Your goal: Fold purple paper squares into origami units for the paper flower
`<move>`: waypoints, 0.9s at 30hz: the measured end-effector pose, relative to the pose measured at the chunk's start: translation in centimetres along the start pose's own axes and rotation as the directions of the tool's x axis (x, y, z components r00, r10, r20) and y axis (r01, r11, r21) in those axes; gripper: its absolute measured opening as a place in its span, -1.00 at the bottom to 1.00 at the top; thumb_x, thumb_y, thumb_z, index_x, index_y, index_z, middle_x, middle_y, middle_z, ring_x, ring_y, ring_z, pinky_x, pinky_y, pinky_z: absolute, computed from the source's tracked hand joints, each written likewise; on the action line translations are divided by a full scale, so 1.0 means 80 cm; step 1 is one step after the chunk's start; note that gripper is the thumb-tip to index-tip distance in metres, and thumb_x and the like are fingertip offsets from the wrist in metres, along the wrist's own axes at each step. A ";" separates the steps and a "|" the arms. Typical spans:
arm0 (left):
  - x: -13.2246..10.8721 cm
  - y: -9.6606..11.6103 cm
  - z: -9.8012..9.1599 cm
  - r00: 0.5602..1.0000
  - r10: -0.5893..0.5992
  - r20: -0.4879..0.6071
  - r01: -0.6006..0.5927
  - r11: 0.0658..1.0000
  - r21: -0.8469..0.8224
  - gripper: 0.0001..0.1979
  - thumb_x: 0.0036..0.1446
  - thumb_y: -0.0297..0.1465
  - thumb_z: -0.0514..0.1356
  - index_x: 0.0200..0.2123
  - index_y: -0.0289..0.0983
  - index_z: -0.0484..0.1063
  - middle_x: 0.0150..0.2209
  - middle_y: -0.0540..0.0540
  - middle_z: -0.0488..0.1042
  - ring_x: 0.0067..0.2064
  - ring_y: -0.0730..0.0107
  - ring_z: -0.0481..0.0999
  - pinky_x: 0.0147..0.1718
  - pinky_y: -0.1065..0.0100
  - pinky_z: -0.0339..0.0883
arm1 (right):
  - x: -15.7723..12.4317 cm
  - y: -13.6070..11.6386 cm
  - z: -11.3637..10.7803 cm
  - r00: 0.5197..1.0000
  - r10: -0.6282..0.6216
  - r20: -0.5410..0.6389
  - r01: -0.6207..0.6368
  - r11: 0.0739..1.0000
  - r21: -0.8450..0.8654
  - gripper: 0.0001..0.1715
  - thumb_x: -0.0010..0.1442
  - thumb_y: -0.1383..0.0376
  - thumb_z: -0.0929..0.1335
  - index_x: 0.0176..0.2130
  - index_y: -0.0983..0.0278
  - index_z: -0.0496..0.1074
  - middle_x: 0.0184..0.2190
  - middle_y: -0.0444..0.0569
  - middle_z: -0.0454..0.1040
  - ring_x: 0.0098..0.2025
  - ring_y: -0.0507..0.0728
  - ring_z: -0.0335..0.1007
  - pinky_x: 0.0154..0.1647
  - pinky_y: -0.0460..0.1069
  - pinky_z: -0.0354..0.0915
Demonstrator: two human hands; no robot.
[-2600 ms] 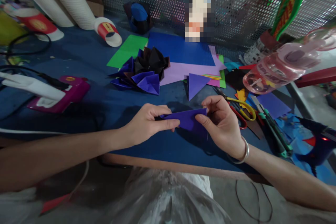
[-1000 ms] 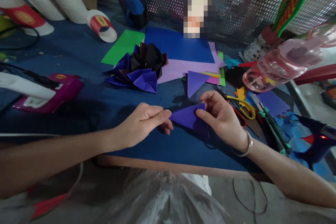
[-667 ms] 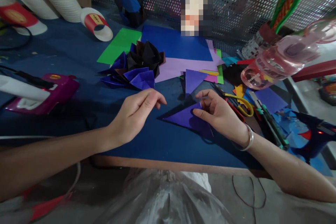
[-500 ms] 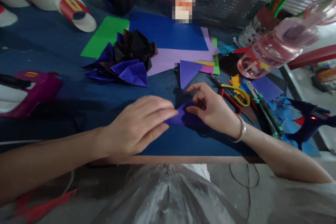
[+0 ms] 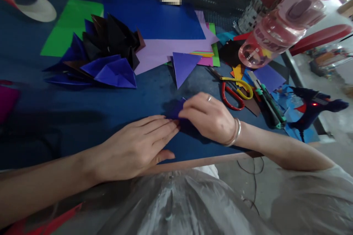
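Note:
On the blue tabletop near its front edge lies a small piece of purple paper (image 5: 175, 109), mostly covered by my hands. My left hand (image 5: 138, 145) rests flat with its fingers stretched out, the tips touching the paper's near side. My right hand (image 5: 211, 117) has its fingers curled and pressed together on the paper's right part; a ring and a bracelet show on it. Just beyond the hands sits a folded purple triangle (image 5: 184, 67). A spiky cluster of folded black, brown and purple paper (image 5: 110, 55) stands farther left.
Scissors (image 5: 233, 95) with red and yellow handles, green craft knives (image 5: 268, 104) and a dark glue gun (image 5: 314, 108) lie on the right. Behind them a pink water bottle (image 5: 275, 33) stands. Coloured sheets, including a blue one (image 5: 154, 18), spread across the back.
My right hand has turned over and its fingers have closed down onto the purple paper. My left hand has flattened beside it. The whole view has shifted, moving the scenery leftward and up.

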State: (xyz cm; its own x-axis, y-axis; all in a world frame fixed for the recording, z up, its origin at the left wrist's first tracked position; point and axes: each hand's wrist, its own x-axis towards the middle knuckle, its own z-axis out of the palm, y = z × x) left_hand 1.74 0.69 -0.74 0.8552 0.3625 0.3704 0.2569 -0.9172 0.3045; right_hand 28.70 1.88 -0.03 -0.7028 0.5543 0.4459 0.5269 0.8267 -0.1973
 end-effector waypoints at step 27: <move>-0.028 0.007 -0.004 1.000 0.011 0.004 -0.012 0.963 0.270 -0.62 0.45 -0.45 0.17 0.24 -0.45 0.49 0.27 -0.23 0.58 0.30 0.16 0.56 0.54 0.03 0.16 | -0.041 -0.004 -0.039 0.958 -0.246 0.147 0.256 0.966 -0.049 -0.50 0.54 0.49 0.15 -0.01 0.50 0.64 0.01 0.10 0.71 0.13 0.20 0.64 0.21 0.05 0.58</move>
State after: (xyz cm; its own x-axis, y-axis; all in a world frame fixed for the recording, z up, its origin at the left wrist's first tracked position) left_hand -0.18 -0.62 -1.14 0.8599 0.3518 0.3699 0.3589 -0.9319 0.0518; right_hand 32.32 -0.51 1.26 -0.8732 0.3416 0.3477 0.3524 0.9352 -0.0340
